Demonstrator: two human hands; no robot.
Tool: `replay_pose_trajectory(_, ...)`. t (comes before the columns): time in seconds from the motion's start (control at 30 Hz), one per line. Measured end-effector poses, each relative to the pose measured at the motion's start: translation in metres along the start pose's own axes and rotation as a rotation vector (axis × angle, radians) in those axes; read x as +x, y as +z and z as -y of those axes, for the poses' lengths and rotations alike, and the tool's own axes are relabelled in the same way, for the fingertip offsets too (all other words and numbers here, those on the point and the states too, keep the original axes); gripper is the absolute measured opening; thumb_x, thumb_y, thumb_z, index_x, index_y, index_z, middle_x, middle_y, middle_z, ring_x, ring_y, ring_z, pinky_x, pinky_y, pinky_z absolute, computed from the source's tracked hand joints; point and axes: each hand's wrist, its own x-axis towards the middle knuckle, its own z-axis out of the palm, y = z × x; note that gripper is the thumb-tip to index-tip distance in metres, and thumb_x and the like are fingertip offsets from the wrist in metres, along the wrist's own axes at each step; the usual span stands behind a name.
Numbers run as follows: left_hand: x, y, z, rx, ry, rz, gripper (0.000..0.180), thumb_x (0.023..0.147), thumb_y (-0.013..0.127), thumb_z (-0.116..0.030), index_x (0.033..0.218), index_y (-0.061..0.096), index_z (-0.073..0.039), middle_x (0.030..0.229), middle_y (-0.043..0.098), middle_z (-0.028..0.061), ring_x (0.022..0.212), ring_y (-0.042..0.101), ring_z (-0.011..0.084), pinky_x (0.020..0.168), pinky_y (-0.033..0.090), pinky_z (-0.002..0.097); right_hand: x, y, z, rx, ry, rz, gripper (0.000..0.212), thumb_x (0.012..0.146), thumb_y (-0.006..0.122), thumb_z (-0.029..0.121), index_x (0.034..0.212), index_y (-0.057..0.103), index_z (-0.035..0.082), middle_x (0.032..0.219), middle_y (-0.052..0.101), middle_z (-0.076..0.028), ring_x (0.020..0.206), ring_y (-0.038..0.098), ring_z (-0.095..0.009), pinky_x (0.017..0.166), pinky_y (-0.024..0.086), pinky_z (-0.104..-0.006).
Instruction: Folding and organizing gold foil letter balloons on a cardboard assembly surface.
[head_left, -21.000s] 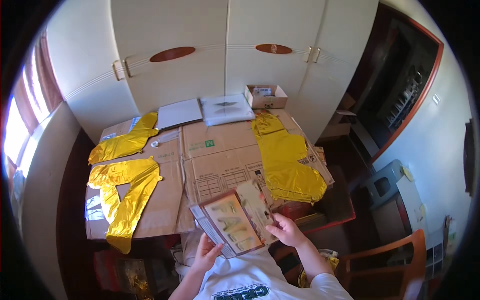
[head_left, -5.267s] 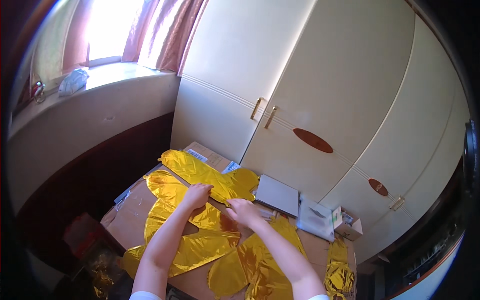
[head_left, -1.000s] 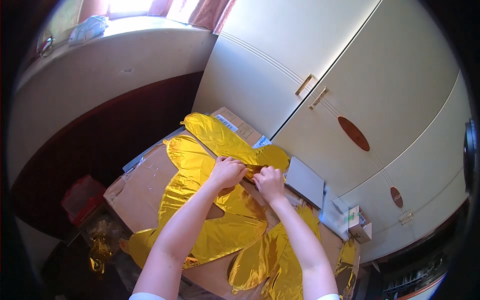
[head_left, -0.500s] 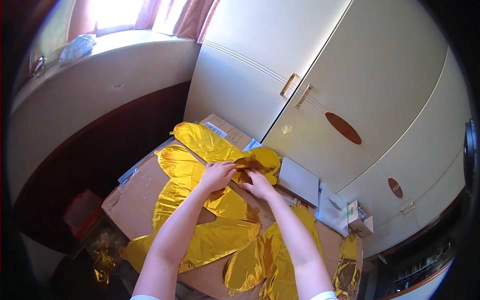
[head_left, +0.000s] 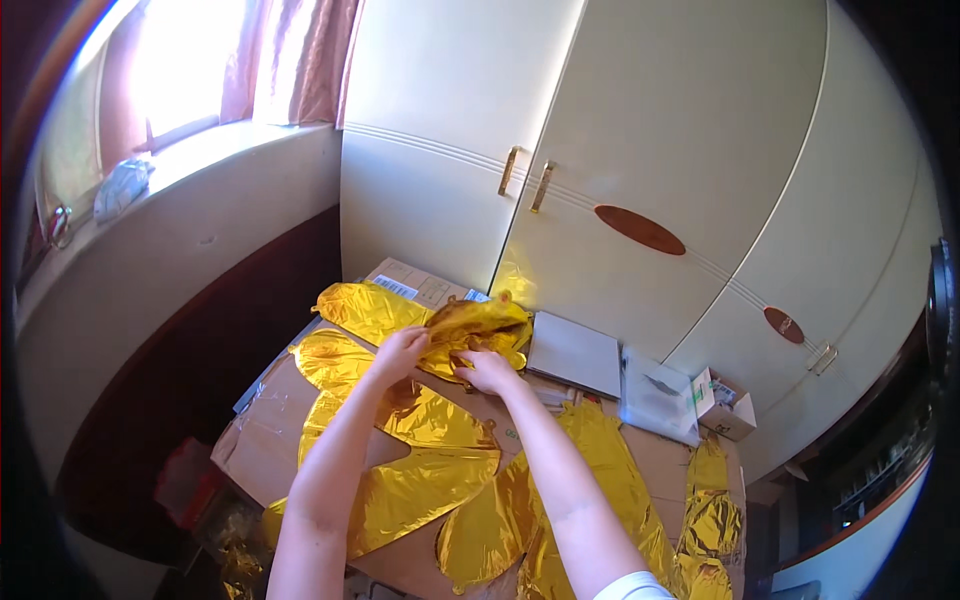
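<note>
Across the cardboard work surface lie several flat, uninflated gold foil balloons with rounded lobes. At the far side, my left hand (head_left: 403, 350) pinches the edge of a crumpled gold foil balloon (head_left: 478, 318), whose upper part is lifted and folded back. My right hand (head_left: 487, 370) is at the near edge of the same balloon, with thumb and fingers bent around the foil. A wavy gold balloon (head_left: 345, 365) spreads beneath and left of my left forearm. Another gold balloon (head_left: 600, 455) lies to the right of my right forearm.
A cardboard box (head_left: 425, 283) stands behind the balloons, against the cream wardrobe (head_left: 660, 120). To the right are a flat grey-white panel (head_left: 575, 352), a clear plastic sheet (head_left: 655, 400) and a small open box (head_left: 725, 405). A red bag (head_left: 185, 480) sits low at the left.
The far balloon's foil has been lifted and folded upward between my hands. My left hand now pinches its edge instead of lying on it. The view has tilted up and turned right.
</note>
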Motion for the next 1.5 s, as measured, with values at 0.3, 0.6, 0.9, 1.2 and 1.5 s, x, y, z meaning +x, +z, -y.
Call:
replay_pose_trajectory(0.3, 0.086, -0.105, -0.005, 0.474, 0.109, -0.303, 0.036, 0.094, 0.052, -0.026, 0.123, 0.06, -0.007, 0.138, 0.053, 0.0086, 0.129, 0.046, 0.0289, 0.104, 0.039, 0.0431, 0.012, 0.015, -0.003, -0.016, -0.113, -0.073, 0.051, 0.085, 0.063, 0.038, 0.133, 0.055, 0.023, 0.137, 0.049, -0.017, 0.122, 0.051, -0.036, 0.099, 0.044, -0.0406)
replay_pose_trajectory(0.6, 0.12, -0.216, -0.083, 1.009, 0.282, -0.695, 0.046, 0.095, 0.039, -0.018, 0.139, 0.043, -0.004, 0.148, 0.038, 0.0192, 0.135, 0.039, 0.0347, 0.112, 0.031, 0.0422, 0.008, 0.016, -0.014, -0.03, -0.053, -0.048, 0.046, 0.086, 0.062, 0.04, 0.129, 0.057, 0.026, 0.145, 0.041, -0.017, 0.133, 0.041, -0.033, 0.108, 0.035, -0.0473)
replay_pose_trajectory(0.9, 0.032, -0.236, -0.192, 0.816, 0.633, -0.554, 0.027, 0.08, 0.06, -0.004, 0.107, 0.065, -0.008, 0.105, 0.067, 0.0118, 0.096, 0.064, 0.0298, 0.092, 0.047, 0.0404, 0.008, 0.017, -0.014, 0.029, -0.052, -0.165, 0.054, 0.085, 0.066, 0.045, 0.133, 0.056, 0.023, 0.148, 0.038, -0.02, 0.138, 0.034, -0.034, 0.113, 0.025, -0.0513)
replay_pose_trajectory(1.2, -0.06, -0.185, -0.28, 0.983, 0.72, -0.396, 0.011, 0.074, 0.067, -0.006, 0.085, 0.07, -0.007, 0.096, 0.07, 0.0029, 0.081, 0.068, 0.0199, 0.077, 0.055, 0.0334, -0.135, -0.044, 0.124, 0.868, -0.665, -0.388, 0.116, 0.072, 0.079, 0.055, 0.152, 0.01, 0.005, 0.151, 0.029, -0.021, 0.141, 0.029, -0.034, 0.114, 0.023, -0.0456)
replay_pose_trajectory(1.5, -0.111, -0.125, -0.345, 0.927, 0.596, -0.235, 0.009, 0.076, 0.068, -0.004, 0.085, 0.065, -0.004, 0.088, 0.065, 0.0074, 0.075, 0.067, 0.0258, 0.069, 0.056, 0.0354, -0.267, -0.08, 0.159, 0.7, -0.394, -0.652, 0.096, 0.081, 0.077, 0.041, 0.149, 0.021, 0.003, 0.146, 0.038, -0.02, 0.133, 0.041, -0.029, 0.108, 0.035, -0.0387)
